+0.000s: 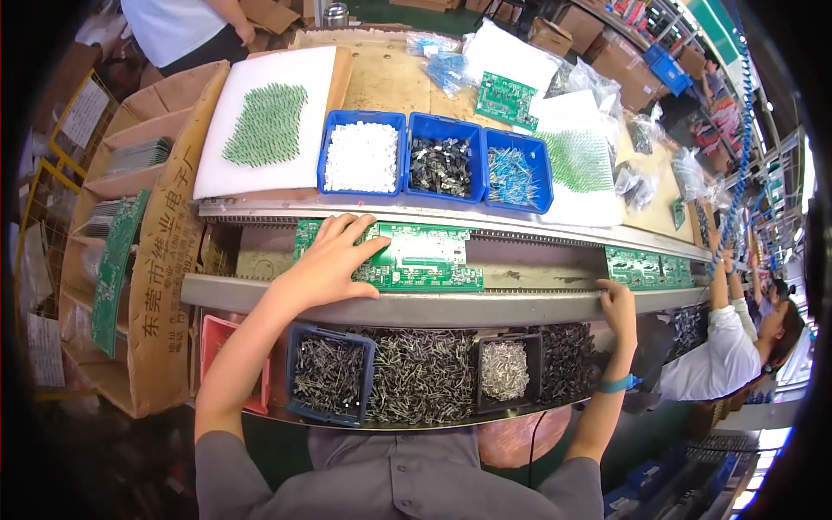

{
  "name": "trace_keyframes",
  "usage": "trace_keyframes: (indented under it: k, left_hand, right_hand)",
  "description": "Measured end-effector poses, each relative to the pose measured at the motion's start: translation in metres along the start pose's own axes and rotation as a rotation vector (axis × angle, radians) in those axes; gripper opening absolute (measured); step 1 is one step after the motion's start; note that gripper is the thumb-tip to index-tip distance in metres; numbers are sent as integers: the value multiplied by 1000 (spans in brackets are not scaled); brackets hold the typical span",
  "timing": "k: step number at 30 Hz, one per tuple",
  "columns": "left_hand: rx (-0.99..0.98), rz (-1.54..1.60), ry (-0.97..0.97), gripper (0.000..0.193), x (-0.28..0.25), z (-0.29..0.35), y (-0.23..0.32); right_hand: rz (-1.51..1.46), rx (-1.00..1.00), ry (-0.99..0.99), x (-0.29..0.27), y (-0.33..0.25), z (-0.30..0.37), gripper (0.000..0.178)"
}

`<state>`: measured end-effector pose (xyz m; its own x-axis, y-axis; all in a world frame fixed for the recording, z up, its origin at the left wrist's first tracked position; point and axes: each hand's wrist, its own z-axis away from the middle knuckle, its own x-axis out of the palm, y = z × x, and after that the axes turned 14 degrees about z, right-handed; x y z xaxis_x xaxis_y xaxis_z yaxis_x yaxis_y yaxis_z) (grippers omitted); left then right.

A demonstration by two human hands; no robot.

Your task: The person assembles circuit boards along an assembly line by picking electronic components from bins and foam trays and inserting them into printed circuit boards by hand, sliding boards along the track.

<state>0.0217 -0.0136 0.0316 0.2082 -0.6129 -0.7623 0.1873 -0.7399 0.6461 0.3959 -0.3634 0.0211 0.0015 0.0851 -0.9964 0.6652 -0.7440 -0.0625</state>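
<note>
My left hand [334, 264] lies with spread fingers over a green circuit board [425, 251] in the track between two rails. Its fingertips touch the board's upper left part, and the thumb reaches toward the near rail [520, 303]. Under and left of the hand, more green board shows; whether it is a separate one is hidden. At the near rail on the right, my right hand [618, 310] is loosely curled, one finger reaching onto the rail edge. Anything inside its fingers is hidden. Just beyond it, further green circuit boards [648, 269] sit in the track.
Blue bins hold white parts [362, 156], black parts [440, 166] and blue components [513, 175]. Below the rail lie loose metal-legged parts [420, 373], a dark bin [329, 374] and a black bin [505, 368]. A cardboard box [173, 260] stands left; a co-worker [724, 347] is right.
</note>
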Motion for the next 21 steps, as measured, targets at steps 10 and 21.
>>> trace_keyframes:
  k: [10,21]
  left_hand:
    - [72,-55,-30,66,11,-5,-10]
    - [-12,-85,-88,57,27,5,-3]
  right_hand:
    - [-206,-133,91,-6,-57,3,20]
    - [-95,-161,467,1,-87,-75,13]
